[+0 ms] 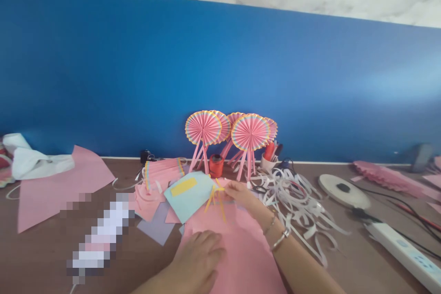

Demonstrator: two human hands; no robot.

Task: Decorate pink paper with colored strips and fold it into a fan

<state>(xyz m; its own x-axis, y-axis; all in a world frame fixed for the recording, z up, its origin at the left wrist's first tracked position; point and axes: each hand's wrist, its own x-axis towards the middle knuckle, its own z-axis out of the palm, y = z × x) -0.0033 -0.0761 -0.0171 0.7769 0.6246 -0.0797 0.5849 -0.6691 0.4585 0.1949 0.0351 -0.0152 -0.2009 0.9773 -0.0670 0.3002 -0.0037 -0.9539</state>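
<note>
My right hand (240, 194) reaches forward, its fingertips pinched on thin yellow paper strips (214, 196). Those strips hang over the far end of a large pink paper sheet (241, 243). Lower down, my left hand (203, 255) lies on the same sheet with its fingers stretched forward and nothing visible in them. Left of the strips is a light blue paper piece (191, 200) with a yellow rectangle (183, 186) on it. Beyond my right hand, several round pleated pink paper fans (251, 133) stand on folded paper legs.
White paper strips (296, 197) lie tangled at the right, near a white round pad (344, 191) and a power strip (406, 252). A red tape roll (216, 165) and a pen cup (268, 161) sit by the blue partition (138, 69). Pink paper (62, 188) lies left.
</note>
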